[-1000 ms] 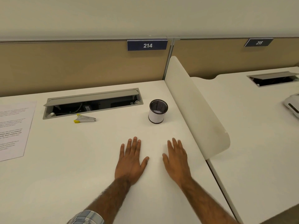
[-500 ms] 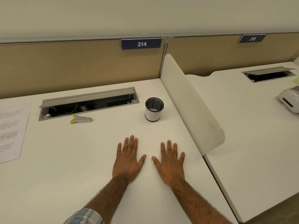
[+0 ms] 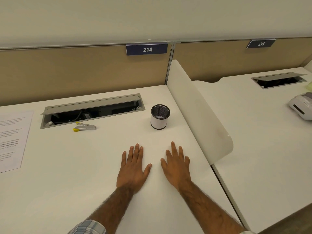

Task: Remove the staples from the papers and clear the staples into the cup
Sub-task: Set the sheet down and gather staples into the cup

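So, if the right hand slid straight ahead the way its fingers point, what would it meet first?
Probably the cup, which stands ahead of the right hand and slightly to its left; nothing shows on the desk between them.

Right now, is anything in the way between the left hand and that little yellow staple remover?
No. Only bare desk lies between the left hand and the staple remover. The cup stands off to the other side, ahead of the right hand.
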